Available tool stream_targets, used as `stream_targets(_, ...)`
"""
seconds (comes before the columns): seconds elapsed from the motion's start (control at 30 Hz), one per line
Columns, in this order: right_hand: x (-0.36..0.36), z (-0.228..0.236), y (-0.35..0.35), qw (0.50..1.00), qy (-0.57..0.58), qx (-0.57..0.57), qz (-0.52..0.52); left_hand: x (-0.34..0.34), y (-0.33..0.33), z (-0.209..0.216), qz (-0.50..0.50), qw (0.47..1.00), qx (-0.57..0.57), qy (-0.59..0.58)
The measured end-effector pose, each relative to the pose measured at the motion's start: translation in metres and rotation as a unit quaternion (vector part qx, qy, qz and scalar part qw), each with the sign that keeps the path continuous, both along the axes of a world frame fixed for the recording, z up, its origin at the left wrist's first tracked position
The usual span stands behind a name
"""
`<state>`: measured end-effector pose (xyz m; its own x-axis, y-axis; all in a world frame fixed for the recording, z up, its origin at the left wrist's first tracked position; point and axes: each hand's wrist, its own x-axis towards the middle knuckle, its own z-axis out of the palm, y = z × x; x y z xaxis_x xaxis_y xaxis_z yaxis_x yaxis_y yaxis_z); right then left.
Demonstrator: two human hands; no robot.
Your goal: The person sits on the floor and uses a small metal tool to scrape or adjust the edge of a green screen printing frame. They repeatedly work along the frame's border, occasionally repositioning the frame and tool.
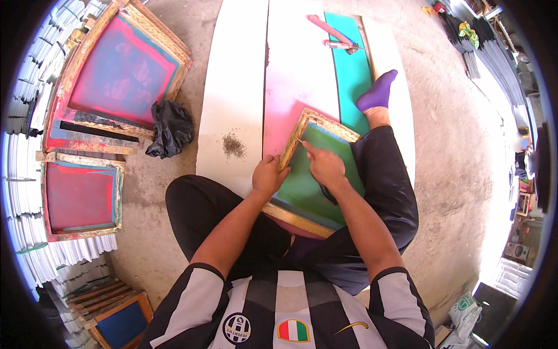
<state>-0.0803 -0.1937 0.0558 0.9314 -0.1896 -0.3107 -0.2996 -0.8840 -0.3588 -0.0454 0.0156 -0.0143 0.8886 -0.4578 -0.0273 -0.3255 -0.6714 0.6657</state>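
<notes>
A wooden screen-printing frame (289, 213) with green mesh lies tilted across my lap and the boards. My left hand (268, 175) is closed around its left rail, thumb on the upper face. Over the mesh, my right hand (325, 164) has its index finger stretched toward the left rail, with the other fingers curled. A thin tip shows just past that finger and a dark handle-like part (329, 195) under the wrist, so a slim tool seems to be in this hand; its kind is mostly hidden. A small pile of thin metal bits (233, 145) lies on the white board.
A hammer (331, 29) with a pinkish handle and a small pink-and-white tool (337, 45) lie on the teal board (347, 81). Paint-stained screen frames (125, 70) and a black plastic bag (170, 129) are at left, beside stacked white sheets (23, 192).
</notes>
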Motion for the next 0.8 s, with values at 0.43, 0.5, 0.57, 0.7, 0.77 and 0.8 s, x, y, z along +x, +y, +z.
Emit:
stream_targets(0.43,0.009,-0.001,0.007,0.998,0.063,0.008,0.013,0.005,0.002,0.004,-0.026,1.000,-0.008,0.012)
stream_targets(0.5,-0.001,-0.039,-0.014,0.985,-0.030,0.171,-0.025,0.005,-0.003,0.004,-0.033,0.999,0.008,0.021)
stream_targets(0.57,-0.001,-0.043,-0.014,0.985,-0.043,0.166,-0.013,0.006,0.001,-0.001,-0.034,0.999,0.012,0.018)
stream_targets(0.7,-0.001,-0.033,-0.012,0.996,-0.040,0.074,0.022,0.005,0.005,0.000,-0.032,0.999,0.003,0.011)
stream_targets(0.77,0.003,-0.043,-0.020,0.972,-0.020,0.227,-0.056,0.006,0.001,0.001,-0.029,0.999,0.011,0.013)
stream_targets(0.8,0.008,-0.043,-0.023,0.934,0.034,0.333,-0.124,0.007,0.001,0.000,-0.029,0.999,0.017,0.012)
